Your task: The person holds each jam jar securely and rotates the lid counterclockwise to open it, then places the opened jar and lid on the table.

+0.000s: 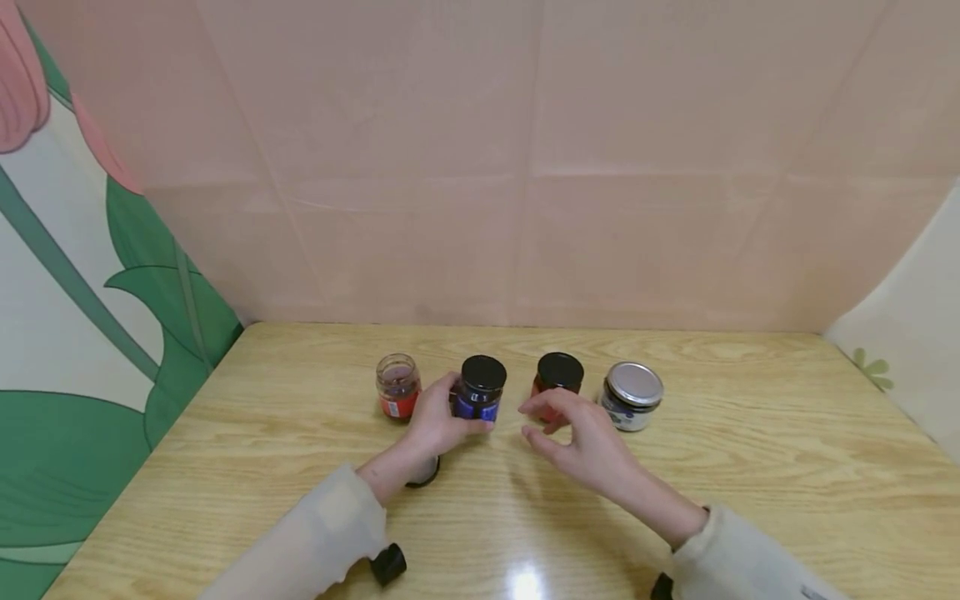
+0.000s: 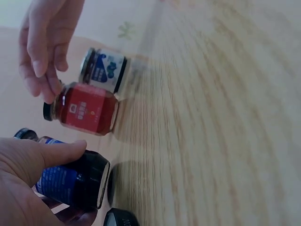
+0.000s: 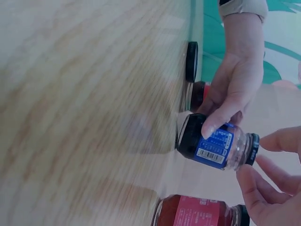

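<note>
My left hand (image 1: 437,425) grips a dark jar with a blue label (image 1: 477,408) and a black lid (image 1: 483,372), fingers and thumb round its sides. The jar stands upright at the table surface; whether its base touches is hard to tell. My right hand (image 1: 588,440) hovers to the right of this jar, fingers bent and apart, holding nothing. In the right wrist view its fingertips (image 3: 245,175) appear close to the black lid, but the head view shows a gap. Just behind that hand stands a red-labelled jar (image 2: 87,109) with a black lid, partly covered in the head view.
Left of the held jar stands an open glass jar (image 1: 397,385) with a red label and dark contents. A loose lid (image 1: 426,473) lies on the table (image 1: 300,467), partly behind my left wrist. A squat jar with a silver lid (image 1: 634,384) stands at the right.
</note>
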Demonstrator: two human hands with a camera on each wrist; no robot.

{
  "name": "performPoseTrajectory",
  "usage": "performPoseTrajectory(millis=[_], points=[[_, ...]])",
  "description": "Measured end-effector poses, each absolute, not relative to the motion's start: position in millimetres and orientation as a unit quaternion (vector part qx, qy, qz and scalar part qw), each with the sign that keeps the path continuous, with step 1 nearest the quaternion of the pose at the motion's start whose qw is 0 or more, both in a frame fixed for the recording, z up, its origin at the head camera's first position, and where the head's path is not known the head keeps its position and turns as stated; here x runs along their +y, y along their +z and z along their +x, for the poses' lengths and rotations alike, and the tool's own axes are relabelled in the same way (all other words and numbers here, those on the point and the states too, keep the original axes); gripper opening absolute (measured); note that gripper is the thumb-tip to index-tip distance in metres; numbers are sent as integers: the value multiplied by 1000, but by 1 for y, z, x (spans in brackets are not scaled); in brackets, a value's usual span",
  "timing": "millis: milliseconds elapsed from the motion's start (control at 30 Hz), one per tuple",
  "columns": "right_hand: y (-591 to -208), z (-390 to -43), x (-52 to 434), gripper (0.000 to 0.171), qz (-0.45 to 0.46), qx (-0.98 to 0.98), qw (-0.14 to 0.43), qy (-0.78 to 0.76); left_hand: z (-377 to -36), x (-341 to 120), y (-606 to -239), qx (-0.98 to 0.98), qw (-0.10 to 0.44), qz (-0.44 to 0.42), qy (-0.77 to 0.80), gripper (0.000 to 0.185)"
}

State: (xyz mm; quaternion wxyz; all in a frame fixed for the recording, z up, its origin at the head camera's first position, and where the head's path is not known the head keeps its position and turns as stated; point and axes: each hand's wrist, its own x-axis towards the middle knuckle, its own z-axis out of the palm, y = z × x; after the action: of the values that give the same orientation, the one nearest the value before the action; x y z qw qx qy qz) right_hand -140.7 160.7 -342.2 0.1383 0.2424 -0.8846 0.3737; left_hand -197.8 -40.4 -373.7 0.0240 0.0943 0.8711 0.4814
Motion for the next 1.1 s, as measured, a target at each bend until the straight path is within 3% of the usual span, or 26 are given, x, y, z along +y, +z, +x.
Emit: performPoseTrajectory(millis=[500,1100], points=[[-337,-138,153,48,163,-886,138,412,-183,-49,-364,872,-18,162,462,55],[-334,-138,150,45,94,-894,111,423,-165,-51,-349,900,-32,190,390,62]])
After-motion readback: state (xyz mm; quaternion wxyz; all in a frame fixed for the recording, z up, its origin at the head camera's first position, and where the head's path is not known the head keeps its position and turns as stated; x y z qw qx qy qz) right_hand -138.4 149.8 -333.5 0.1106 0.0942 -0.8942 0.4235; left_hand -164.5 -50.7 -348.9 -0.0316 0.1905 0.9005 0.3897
